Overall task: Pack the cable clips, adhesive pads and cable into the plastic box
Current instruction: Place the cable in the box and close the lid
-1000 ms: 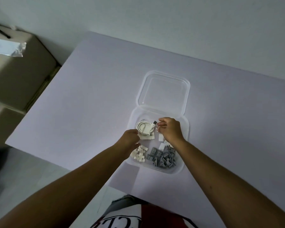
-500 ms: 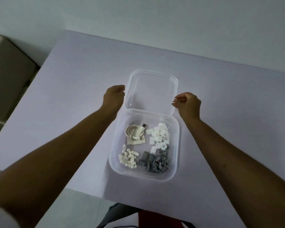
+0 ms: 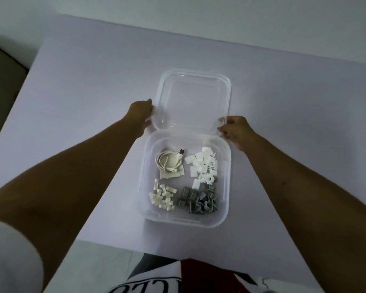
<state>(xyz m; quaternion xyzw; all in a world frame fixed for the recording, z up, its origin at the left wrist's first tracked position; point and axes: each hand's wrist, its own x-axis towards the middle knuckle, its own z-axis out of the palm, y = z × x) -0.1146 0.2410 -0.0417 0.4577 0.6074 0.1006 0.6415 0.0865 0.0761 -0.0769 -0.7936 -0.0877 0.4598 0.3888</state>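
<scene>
The clear plastic box (image 3: pixel 226 199) lies open on the table, its lid (image 3: pixel 193 101) flat behind it. Inside are a coiled cream cable (image 3: pixel 169 161) at the back left on beige adhesive pads (image 3: pixel 167 175), white clips (image 3: pixel 204 166) at the back right, small cream clips (image 3: pixel 163 195) at the front left and grey clips (image 3: pixel 199 200) at the front right. My left hand (image 3: pixel 141 114) grips the lid's left edge. My right hand (image 3: pixel 234 126) pinches the lid's right front corner.
The pale lilac table (image 3: pixel 82 98) spreads around the box, its front edge close to my body. A brown cardboard box (image 3: pixel 2 81) stands off the table at the far left.
Both hands left the inside of the box and moved back to the lid; they now hold its two sides. The camera has tilted closer to the box.
</scene>
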